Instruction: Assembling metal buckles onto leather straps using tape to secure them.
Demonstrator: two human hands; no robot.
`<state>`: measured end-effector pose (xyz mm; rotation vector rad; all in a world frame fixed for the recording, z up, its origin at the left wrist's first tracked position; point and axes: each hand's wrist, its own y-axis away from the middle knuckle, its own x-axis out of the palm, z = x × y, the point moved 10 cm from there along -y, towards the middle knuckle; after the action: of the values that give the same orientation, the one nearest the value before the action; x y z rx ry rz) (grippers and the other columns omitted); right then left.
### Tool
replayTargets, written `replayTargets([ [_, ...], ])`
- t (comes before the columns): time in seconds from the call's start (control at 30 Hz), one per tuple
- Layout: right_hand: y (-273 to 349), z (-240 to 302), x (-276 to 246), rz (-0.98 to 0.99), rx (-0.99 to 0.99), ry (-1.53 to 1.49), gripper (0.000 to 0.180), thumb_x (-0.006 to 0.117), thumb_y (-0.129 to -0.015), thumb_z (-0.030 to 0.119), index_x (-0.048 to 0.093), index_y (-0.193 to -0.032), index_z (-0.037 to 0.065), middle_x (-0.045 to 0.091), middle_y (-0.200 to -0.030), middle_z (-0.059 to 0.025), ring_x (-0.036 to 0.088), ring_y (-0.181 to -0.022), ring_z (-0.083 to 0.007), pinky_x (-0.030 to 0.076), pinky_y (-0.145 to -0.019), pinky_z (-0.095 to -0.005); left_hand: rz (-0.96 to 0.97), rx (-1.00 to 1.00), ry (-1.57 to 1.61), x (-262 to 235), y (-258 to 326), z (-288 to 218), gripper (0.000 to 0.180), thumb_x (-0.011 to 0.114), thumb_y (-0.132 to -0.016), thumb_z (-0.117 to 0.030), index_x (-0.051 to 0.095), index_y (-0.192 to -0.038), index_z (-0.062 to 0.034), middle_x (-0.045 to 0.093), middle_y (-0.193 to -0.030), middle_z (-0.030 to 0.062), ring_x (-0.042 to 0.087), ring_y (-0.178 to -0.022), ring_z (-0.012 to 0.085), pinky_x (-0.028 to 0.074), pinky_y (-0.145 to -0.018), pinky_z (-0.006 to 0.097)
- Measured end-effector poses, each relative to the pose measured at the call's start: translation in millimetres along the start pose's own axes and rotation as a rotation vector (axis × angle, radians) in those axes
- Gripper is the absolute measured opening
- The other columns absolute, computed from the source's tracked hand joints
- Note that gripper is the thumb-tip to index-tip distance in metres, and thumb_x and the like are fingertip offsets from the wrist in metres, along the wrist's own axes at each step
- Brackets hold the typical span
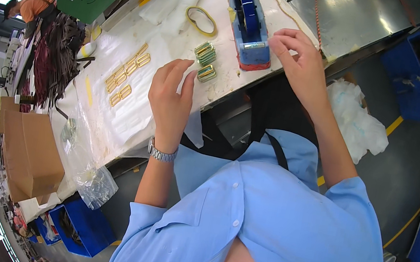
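Note:
My left hand (171, 100), with a metal watch (162, 153) on its wrist, hovers over the table's near side. Its fingers are bent and the thumb stands apart from them. Just beyond its fingertips lie a small stack of gold buckles (205, 53) with a greenish look and a similar buckle bundle (206, 73). My right hand (300, 60) is held beside the blue tape dispenser (251, 54), fingers curved with a gap to the thumb. Nothing shows in either hand. A roll of dark blue tape (249, 11) sits in the dispenser.
Rows of gold buckles (128, 69) lie on white sheeting left of my left hand. A yellowish tape ring (201, 21) rests near crumpled white plastic (173, 4). A cardboard box (29, 152) and blue bins (416, 75) stand around. Another person (35, 5) works at far left.

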<state>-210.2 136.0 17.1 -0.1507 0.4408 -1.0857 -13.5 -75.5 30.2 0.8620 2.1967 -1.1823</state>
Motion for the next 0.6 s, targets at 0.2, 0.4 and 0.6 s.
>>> replayTargets([
  [0.2, -23.2, -28.7, 40.7, 0.108, 0.012, 0.073, 0.038, 0.081, -0.098, 0.036, 0.083, -0.103, -0.002, 0.072, -0.114, -0.0165, 0.074, -0.095, -0.0241, 0.057, -0.089, -0.037, -0.021, 0.306, 0.067, 12.4, -58.3, -79.4, 0.015, 0.076, -0.095, -0.002, 0.079, -0.109, -0.0026, 0.077, -0.112, 0.0143, 0.072, -0.103, 0.0331, 0.058, -0.091, 0.041],
  [0.4, -17.2, -44.9, 50.3, 0.115, 0.296, -0.455, 0.014, 0.083, -0.095, 0.011, 0.081, -0.101, -0.001, 0.076, -0.098, -0.0029, 0.068, -0.092, -0.0091, 0.052, -0.087, -0.0266, 0.003, 0.546, 0.044, 52.7, -92.6, -102.8, 0.019, 0.075, -0.095, -0.006, 0.078, -0.114, -0.0037, 0.076, -0.12, 0.0121, 0.069, -0.116, 0.0343, 0.057, -0.097, 0.044],
  [0.6, 36.6, 39.4, 27.8, 0.184, 0.225, -0.591, 0.009, 0.079, -0.098, 0.007, 0.075, -0.097, -0.001, 0.063, -0.11, -0.0017, 0.059, -0.102, -0.0075, 0.046, -0.094, -0.0243, -0.006, 0.558, -0.015, 50.6, -99.5, -100.5, 0.022, 0.075, -0.096, -0.009, 0.077, -0.117, -0.0029, 0.076, -0.125, 0.0123, 0.069, -0.119, 0.036, 0.057, -0.1, 0.046],
])
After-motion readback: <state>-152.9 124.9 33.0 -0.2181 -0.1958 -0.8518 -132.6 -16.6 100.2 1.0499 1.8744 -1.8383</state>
